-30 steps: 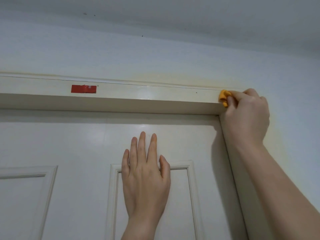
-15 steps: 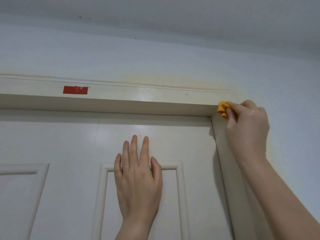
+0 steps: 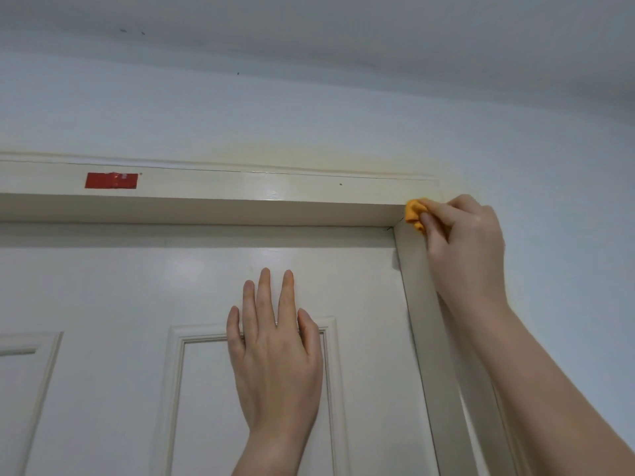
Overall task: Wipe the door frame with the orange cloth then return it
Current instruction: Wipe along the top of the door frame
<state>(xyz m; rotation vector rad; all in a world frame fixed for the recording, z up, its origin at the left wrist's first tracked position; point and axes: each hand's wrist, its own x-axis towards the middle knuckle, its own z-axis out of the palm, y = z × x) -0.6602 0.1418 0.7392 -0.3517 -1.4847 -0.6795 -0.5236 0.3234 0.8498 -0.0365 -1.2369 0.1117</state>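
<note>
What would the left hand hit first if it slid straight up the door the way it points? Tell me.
The left hand lies flat on the door, fingers pointing up. Straight on, it would likely meet the underside of the door frame first; the door between looks bare.

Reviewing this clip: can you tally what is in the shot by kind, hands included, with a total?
Hands: 2, left hand flat on the door, right hand holding the cloth
Orange cloths: 1, cloth at the frame's top right corner
Door frames: 1, door frame
Doors: 1
Red tape strips: 1, red tape on the frame
Total: 6
</note>
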